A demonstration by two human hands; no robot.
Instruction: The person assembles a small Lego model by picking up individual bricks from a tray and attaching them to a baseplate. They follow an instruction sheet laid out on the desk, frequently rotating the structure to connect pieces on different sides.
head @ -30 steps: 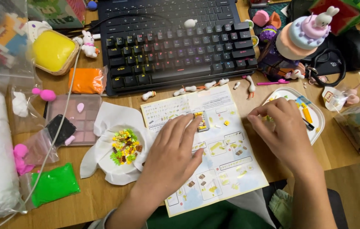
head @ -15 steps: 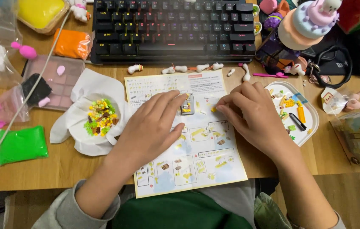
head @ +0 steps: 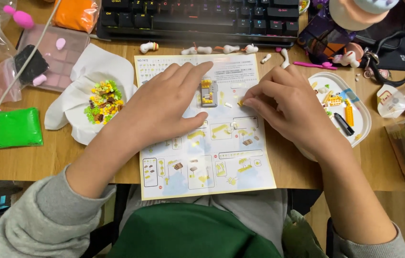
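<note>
A printed instruction sheet point(head: 212, 157) lies on the wooden desk in front of me. My left hand point(head: 162, 107) rests flat on its left half, fingers spread, with the index finger reaching toward the sheet's top edge. Just right of that hand a small grey-and-yellow brick model point(head: 207, 92) stands on the sheet. My right hand point(head: 288, 107) is on the sheet's right side with its fingertips pinched together next to tiny loose pieces by the model; what they pinch is too small to tell.
A white tray point(head: 362, 112) of small bricks sits right of the sheet. At the left lies a white cloth with a heap of tiny coloured bricks point(head: 101, 99), a green clay bag point(head: 14, 128) and a pink tray point(head: 64, 57). A black keyboard point(head: 202, 16) spans the back.
The view has drawn closer and shifted down. My right hand has come off the tray onto the sheet beside the small model. My left hand has stayed flat on the sheet.
</note>
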